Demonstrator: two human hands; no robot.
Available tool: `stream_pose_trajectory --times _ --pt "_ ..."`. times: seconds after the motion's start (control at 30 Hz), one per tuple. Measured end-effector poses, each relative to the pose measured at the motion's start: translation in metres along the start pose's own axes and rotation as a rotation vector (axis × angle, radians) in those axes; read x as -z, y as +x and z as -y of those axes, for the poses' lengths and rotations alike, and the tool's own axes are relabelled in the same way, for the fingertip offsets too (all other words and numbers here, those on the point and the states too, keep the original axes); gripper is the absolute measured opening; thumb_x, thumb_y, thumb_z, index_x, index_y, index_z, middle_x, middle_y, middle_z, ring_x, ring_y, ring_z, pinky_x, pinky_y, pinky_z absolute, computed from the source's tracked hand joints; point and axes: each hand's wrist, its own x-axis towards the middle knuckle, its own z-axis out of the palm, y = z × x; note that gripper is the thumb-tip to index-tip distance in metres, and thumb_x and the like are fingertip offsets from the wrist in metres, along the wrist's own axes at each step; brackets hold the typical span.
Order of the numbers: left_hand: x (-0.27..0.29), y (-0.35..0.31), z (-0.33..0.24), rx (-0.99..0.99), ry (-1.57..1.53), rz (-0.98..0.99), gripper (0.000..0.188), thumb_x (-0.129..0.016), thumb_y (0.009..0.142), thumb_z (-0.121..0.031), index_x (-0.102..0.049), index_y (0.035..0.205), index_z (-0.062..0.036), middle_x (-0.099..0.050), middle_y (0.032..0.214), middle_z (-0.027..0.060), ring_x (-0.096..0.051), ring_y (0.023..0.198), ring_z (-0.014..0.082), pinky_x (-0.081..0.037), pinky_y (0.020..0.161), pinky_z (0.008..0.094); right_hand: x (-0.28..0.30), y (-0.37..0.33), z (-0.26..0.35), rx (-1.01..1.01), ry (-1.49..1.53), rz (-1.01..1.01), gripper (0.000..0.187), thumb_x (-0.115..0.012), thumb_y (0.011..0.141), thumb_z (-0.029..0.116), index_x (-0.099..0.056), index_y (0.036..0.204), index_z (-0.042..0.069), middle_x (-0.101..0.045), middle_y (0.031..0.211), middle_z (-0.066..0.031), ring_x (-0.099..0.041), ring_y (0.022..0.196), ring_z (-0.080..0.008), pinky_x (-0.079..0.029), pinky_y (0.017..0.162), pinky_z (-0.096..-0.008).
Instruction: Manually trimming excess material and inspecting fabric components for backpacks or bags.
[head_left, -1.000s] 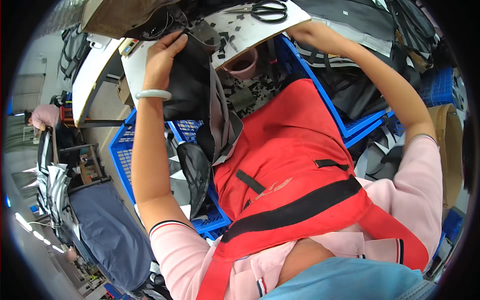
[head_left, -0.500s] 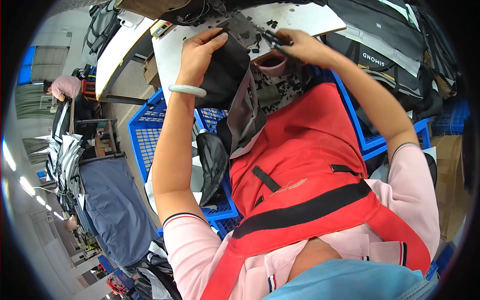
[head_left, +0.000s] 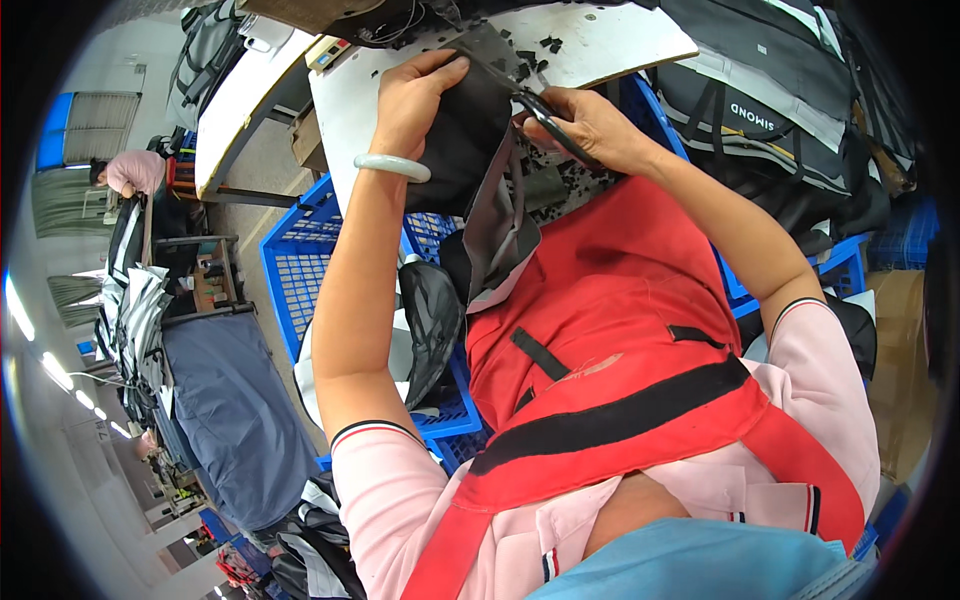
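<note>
My left hand [head_left: 418, 92], wearing a pale bangle at the wrist, pinches the upper edge of a black fabric piece [head_left: 455, 145]. The fabric hangs down toward my lap, and a grey fabric panel [head_left: 490, 255] droops from its lower right side. Black-handled scissors [head_left: 550, 128] are gripped in my right hand [head_left: 590, 125]. Their blades point up and left, along the black fabric's right edge near the top. Whether the blades touch the cloth I cannot tell.
Small black scraps [head_left: 550, 45] lie on the white tabletop [head_left: 640, 40]. Blue crates [head_left: 300, 265] stand beside my lap, with black and grey fabric pieces inside. Stacked black bags [head_left: 760, 140] fill the right side. Another person [head_left: 138, 172] works at the far left.
The scissors have come left and down toward the black fabric, and my right hand has moved in with them. My left hand has shifted slightly right, still pinching the fabric.
</note>
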Motion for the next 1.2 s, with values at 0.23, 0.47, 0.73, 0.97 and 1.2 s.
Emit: stream_pose_trajectory --times 0.23,0.47,0.73,0.97,1.2 --pt "0.004 0.024 0.010 -0.062 0.070 -0.036 0.034 -0.073 0.080 -0.015 -0.069 0.106 0.0043 -0.070 0.095 0.0100 -0.063 0.086 0.0145 -0.048 0.082 0.0248 0.053 0.023 -0.042 0.112 -0.508 -0.134 0.040 -0.064 0.087 0.037 -0.063 0.099 -0.001 -0.064 0.073 -0.0114 -0.056 0.057 -0.0231 -0.046 0.057 -0.0345" --pt "0.010 0.055 0.016 -0.195 0.291 -0.107 0.031 -0.076 0.077 -0.017 -0.072 0.102 -0.0009 -0.072 0.092 0.0115 -0.066 0.084 0.0147 -0.049 0.079 0.0256 0.112 0.055 -0.042 0.009 -1.212 -0.369 0.036 -0.067 0.083 0.026 -0.064 0.112 0.006 -0.062 0.106 -0.0164 -0.058 0.102 -0.0329 -0.046 0.090 -0.0400" --pt "0.012 0.039 0.013 -0.149 0.072 0.021 0.026 -0.072 0.083 -0.012 -0.070 0.104 0.0039 -0.070 0.097 0.0064 -0.063 0.090 0.0110 -0.045 0.085 0.0221 0.033 0.017 -0.017 0.363 -0.717 -0.362 0.024 -0.065 0.085 0.022 -0.067 0.106 0.010 -0.062 0.101 -0.0106 -0.058 0.101 -0.0296 -0.045 0.089 -0.0376" --pt "-0.107 -0.084 -0.013 -0.799 0.202 0.263 0.017 -0.071 0.075 -0.014 -0.072 0.090 -0.0081 -0.067 0.084 0.0115 -0.066 0.079 0.0251 -0.052 0.072 0.0311 0.023 0.002 0.077 0.085 -0.050 -0.158 0.025 -0.066 0.087 0.023 -0.070 0.096 0.001 -0.066 0.081 -0.0034 -0.061 0.080 -0.0148 -0.047 0.078 -0.0262" --pt "-0.182 -0.195 0.023 -0.821 0.056 0.268 0.035 -0.073 0.070 -0.016 -0.064 0.104 -0.0117 -0.059 0.109 0.0057 -0.055 0.104 0.0259 -0.038 0.093 0.0399 0.002 -0.062 0.002 -0.328 -0.774 0.562 0.065 -0.071 0.078 0.016 -0.045 0.136 0.007 -0.054 0.123 -0.0141 -0.057 0.106 -0.0221 -0.047 0.088 -0.0336"
